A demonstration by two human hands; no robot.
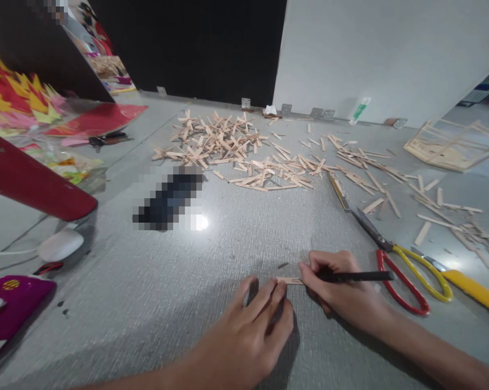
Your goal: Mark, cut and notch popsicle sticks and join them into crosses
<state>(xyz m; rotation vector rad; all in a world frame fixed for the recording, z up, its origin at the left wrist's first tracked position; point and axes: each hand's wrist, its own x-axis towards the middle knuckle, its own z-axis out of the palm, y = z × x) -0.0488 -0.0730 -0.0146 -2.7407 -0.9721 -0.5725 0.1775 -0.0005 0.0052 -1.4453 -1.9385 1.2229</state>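
Note:
My right hand [350,292] is closed around a black pen [366,277], its tip end hidden behind the fingers. Beneath that hand lies a flat wooden craft stick [289,281] bearing a thin dark drawn outline. My left hand [248,330] holds the left end of the stick down with its fingertips, the fingers bent and partly apart. A small dark sliver [283,265] rests just beyond the stick. To the right of my right hand are scissors [386,246] with one red and one yellow handle.
Many wooden pieces [220,141] are heaped and scattered farther back. A yellow-handled cutter [471,287] lies at right, a wooden frame [443,151] behind it. A blurred dark object [169,200] lies left of centre. A red tube [37,184] and purple case [20,298] occupy the left.

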